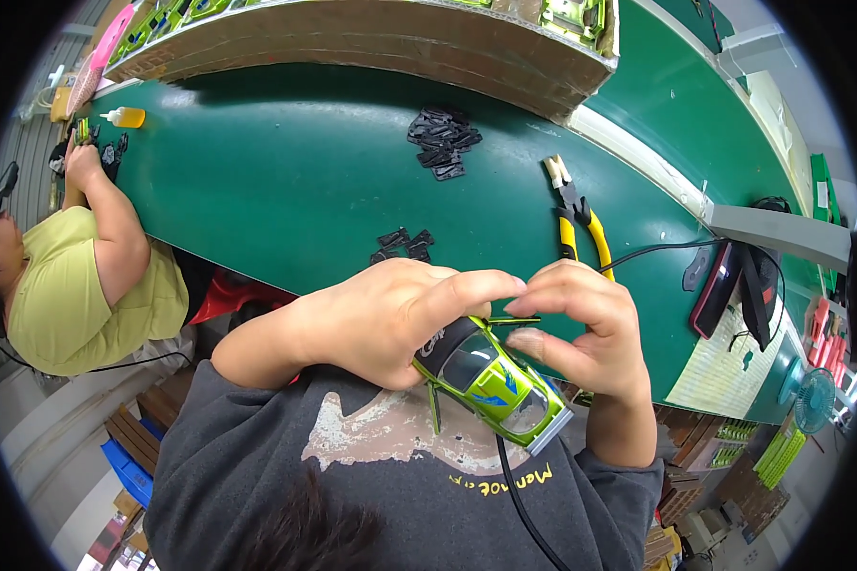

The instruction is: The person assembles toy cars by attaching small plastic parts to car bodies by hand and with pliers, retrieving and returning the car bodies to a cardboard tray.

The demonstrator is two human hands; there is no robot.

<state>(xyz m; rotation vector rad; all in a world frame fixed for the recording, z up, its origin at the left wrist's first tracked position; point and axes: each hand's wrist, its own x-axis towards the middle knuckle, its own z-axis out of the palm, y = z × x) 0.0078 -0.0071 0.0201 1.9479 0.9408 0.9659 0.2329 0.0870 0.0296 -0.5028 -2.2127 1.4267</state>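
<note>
While both hands close on it, the green toy car [490,381] sits held above the person's lap, just off the counter's [286,181] near edge. Left hand [381,319] clamps the dark rear end; right hand [581,333] pinches a thin green strip [514,322], possibly a door, at the roofline. Car looks light, rigid, glossy plastic, small parts likely fragile; grip the body sides, not the trim. Long axis runs diagonally, with the pale end pointing lower right. Yellow-handled pliers [576,224] and loose black parts [443,143] lie on the counter.
</note>
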